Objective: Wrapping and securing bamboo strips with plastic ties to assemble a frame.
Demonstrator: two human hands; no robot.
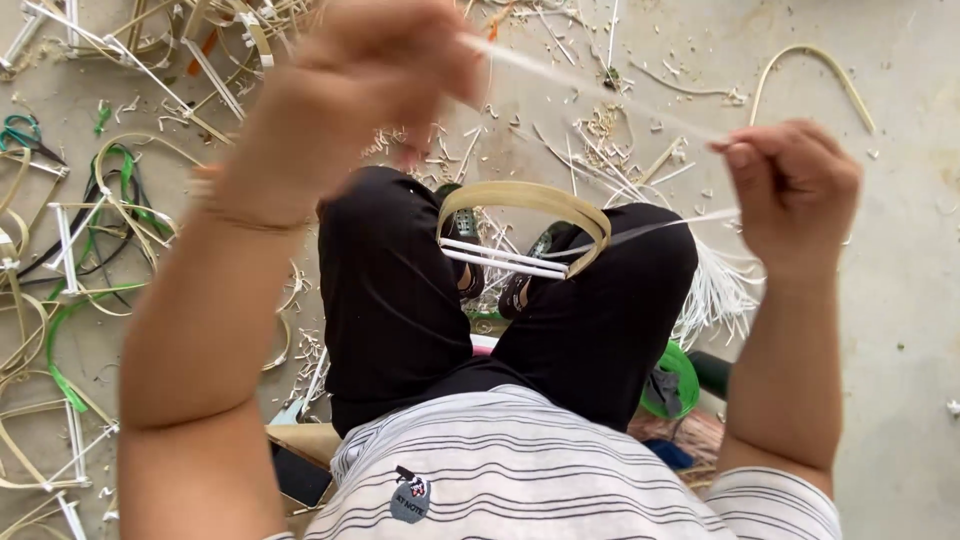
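Shaving-strewn concrete floor (900, 330) beneath both hands (795, 190)

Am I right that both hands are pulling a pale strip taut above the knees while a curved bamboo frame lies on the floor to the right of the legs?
Not quite. The head view shows the curved bamboo frame resting between the knees, on the black trousers, not on the floor. The left hand and right hand do pull the pale strip taut.

I have one view only, from the head camera, looking steeply down over the striped white shirt (560, 470) and black-trousered knees (400, 290) to the grey concrete floor (900, 300). It sits close; the raised left hand (370, 70), upper left, seems blurred.
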